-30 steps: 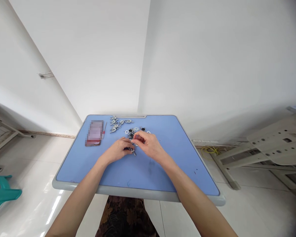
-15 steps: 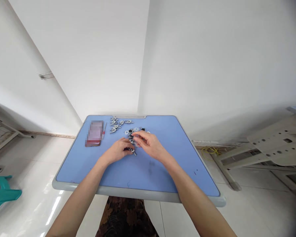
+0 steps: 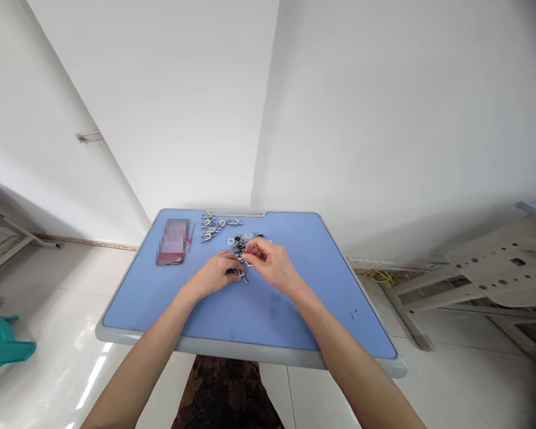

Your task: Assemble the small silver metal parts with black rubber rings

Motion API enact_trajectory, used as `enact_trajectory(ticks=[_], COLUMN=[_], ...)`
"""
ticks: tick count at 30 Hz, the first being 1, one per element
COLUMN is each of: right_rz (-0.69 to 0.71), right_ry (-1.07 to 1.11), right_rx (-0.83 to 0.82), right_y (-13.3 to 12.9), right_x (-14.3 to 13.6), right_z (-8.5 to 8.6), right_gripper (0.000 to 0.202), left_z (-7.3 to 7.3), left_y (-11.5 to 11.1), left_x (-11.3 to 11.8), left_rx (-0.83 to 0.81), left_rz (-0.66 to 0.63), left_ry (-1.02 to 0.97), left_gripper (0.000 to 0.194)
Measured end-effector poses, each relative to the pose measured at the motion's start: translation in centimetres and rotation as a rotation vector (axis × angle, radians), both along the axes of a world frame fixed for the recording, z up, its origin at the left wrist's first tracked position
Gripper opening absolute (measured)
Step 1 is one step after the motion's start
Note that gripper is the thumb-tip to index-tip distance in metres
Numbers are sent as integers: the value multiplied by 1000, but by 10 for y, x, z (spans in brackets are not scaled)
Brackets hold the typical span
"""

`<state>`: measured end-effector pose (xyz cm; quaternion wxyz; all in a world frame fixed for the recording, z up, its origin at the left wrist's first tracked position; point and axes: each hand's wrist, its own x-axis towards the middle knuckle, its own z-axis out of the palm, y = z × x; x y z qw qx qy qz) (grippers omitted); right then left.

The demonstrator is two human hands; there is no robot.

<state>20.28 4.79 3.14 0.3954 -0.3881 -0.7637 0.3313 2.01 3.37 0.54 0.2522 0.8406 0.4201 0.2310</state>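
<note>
My left hand [image 3: 214, 273] rests low over the blue desktop [image 3: 259, 316], its fingers closed round a small silver metal fitting [image 3: 242, 276] with a short stem sticking out toward me. Just right of it, my right hand [image 3: 270, 262] has thumb and forefinger brought together in a pinch. Whatever lies between those fingertips is too small to make out. A pile of small metal and black parts [image 3: 238, 241] lies right behind the hands, partly covered by them. Farther back on the left, several similar silver fittings [image 3: 209, 230] lie grouped on the desktop.
A phone [image 3: 173, 241] lies at the desktop's left side, with a thin screwdriver-like tool [image 3: 191, 233] with a red part beside it. White walls [image 3: 205, 119] stand behind the desk. A green stool [image 3: 4, 345] is at the lower left, and another desk's frame [image 3: 473, 280] at the right.
My right hand has drawn slightly down, its fingertips now closer to the fitting. The left hand stays in place with the fitting. The whole view has shifted a little.
</note>
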Motion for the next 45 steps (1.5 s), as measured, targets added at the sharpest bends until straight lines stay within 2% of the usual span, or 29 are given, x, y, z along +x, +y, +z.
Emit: enact_trajectory(ticks=[4,7,13,17,21,32,41,45], right_rz=[-43,-17,-18,87,125,115,129,97], right_ry=[-9,14,123,82,57,-19,-44,-83], right_rx=[21,-5,60,111,112,139,287,324], right_y=[2,4,4,0,0,3,1,0], right_x=[-1,1,5,2,1,1,-5,-8], right_z=[-4,-6,-1,0,-5,-8,-11,-12], right_gripper=[9,9,11,4,5,8,19,15], left_z=[-4,-7,-7,-11,-15,-8,-17,-19], left_y=[0,0,1,2,3,2,5,5], left_x=[1,2,5,5,5,6,6,6], left_rx=[19,42,82,102,101,65,69,94], left_rz=[9,45,67,57,59,61,51,53], left_ry=[-6,-3,27,37,47,42,-43,-38], left_gripper=[14,12,15,16,18,19,16,11])
